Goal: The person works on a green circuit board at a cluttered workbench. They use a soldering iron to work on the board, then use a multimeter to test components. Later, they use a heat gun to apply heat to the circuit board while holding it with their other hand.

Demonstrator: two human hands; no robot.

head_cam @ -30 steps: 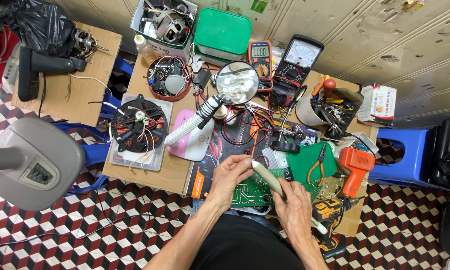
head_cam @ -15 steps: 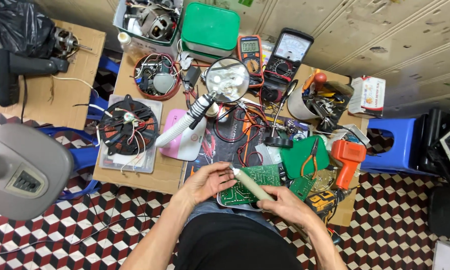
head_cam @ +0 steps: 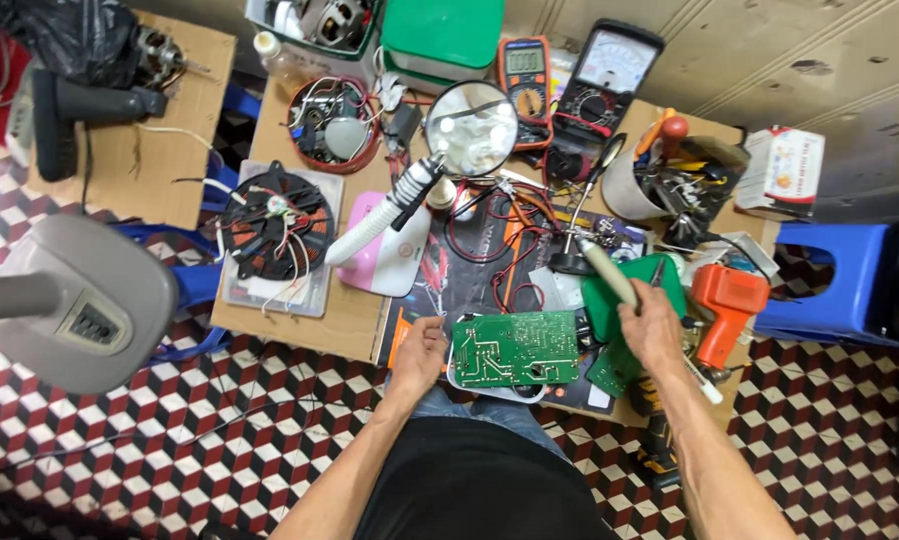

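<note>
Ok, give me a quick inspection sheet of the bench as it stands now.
Surface: wooden table, crowded; dark mat at centre.
Job's things: green circuit board, solder side up; soldering iron.
Clutter: magnifier lamp, two multimeters, fan motor, orange tool, tool cup.
Fingers: left hand on the board's left edge; right hand grips the iron, tip off the board.
Cables: red and black leads coiled on the mat.
Surroundings: checkered floor, blue stool, grey fan head.
</note>
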